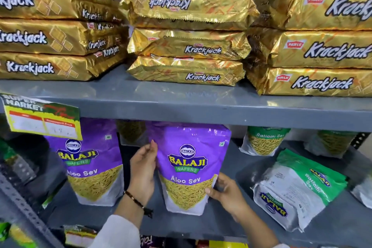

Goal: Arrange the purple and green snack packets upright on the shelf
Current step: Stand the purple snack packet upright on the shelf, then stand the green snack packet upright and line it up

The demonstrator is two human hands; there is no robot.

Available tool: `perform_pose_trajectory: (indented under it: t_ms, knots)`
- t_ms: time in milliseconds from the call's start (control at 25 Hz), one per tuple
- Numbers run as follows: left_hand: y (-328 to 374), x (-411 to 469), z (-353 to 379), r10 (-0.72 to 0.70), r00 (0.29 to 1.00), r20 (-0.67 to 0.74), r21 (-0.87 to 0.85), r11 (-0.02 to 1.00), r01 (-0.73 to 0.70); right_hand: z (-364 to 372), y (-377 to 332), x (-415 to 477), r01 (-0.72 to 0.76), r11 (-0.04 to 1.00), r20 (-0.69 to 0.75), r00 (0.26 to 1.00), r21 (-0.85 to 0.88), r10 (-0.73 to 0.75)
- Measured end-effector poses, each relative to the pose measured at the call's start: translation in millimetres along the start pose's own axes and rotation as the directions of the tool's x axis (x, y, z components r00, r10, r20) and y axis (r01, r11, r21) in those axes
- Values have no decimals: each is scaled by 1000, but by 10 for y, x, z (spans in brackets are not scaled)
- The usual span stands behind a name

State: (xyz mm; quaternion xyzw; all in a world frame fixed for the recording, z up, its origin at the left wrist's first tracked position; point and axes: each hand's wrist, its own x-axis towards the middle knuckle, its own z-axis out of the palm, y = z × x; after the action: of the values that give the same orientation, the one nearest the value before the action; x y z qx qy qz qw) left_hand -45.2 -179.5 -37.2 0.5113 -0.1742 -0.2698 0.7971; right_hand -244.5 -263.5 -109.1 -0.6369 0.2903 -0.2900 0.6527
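Note:
A purple Aloo Sev packet [188, 165] stands upright on the lower grey shelf [193, 225], held from both sides. My left hand [143, 169] presses flat against its left edge, and my right hand [225, 193] grips its lower right edge. To its left a second purple packet [90, 165] stands upright by itself. Right of the held packet, a stack of green Ratlami Sev packets [300, 189] lies flat on the shelf. At the back right one green packet [263, 141] stands upright, with another green packet [334, 143] further right.
The upper shelf [181, 104] carries three stacks of gold Krackjack packs [187, 46] and overhangs the packet tops. A yellow price tag [42, 119] hangs at the left. A perforated metal upright [22, 207] runs down the left side. More packets show below the lower shelf.

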Motion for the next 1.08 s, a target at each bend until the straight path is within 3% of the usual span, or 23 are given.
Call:
perform_pose_trajectory:
  t_ms: [120, 200, 240, 280, 320, 400, 440, 480, 560, 640, 720, 840, 960, 1000, 1080]
  knots:
    - [3, -62, -53, 158, 985, -62, -11, 987, -159, 28, -105, -103, 26, 1000, -27, 999, 3, -26]
    - [-23, -316, -83, 467, 861, -202, 93, 884, -458, -63, -183, -188, 83, 997, -194, 978, 1, -82]
    - [-61, -520, -31, 579, 792, -193, 158, 815, -557, -176, -241, -256, 113, 994, -312, 944, -8, -110]
    - [-60, -743, 88, 661, 743, -106, 198, 746, -636, -337, -307, -318, 121, 992, -413, 902, -28, -122]
    - [-126, -918, 266, 694, 717, 67, 210, 693, -690, -558, -384, -396, 127, 991, -492, 860, -51, -135]
    - [-320, -1159, 745, 558, 665, 496, 280, 622, -731, -1116, -473, -557, 98, 990, -630, 764, -103, -141]
    - [-433, -1208, 1006, 441, 638, 631, 334, 588, -737, -1418, -446, -620, 66, 992, -691, 712, -107, -122]
    - [-613, -1192, 1294, 322, 642, 696, 377, 597, -708, -1726, -376, -676, 18, 995, -739, 669, -94, -82]
    - [-945, -994, 1814, -21, 744, 668, 545, 695, -469, -2208, -208, -778, -161, 987, -791, 606, -17, 86]
    - [-1258, -780, 2117, -361, 766, 531, 748, 625, -224, -2447, -23, -861, -268, 951, -760, 583, 153, 286]
    - [-1598, -571, 2141, -535, 764, 360, 864, 500, -58, -2602, 127, -885, -337, 892, -646, 616, 302, 451]
    - [-1892, -450, 2041, -661, 697, 277, 717, 625, 308, -2782, 183, -806, -337, 831, -481, 693, 443, 537]
    - [-1978, -512, 1932, -649, 688, 325, 606, 701, 376, -2802, 111, -806, -275, 799, -417, 736, 535, 533]
    - [-1941, -647, 1938, -628, 702, 336, 579, 726, 371, -2815, 98, -840, -261, 812, -433, 739, 521, 516]
    - [-1861, -986, 1947, -436, 869, 233, 558, 792, 247, -2864, 16, -897, -221, 873, -463, 777, 434, 427]
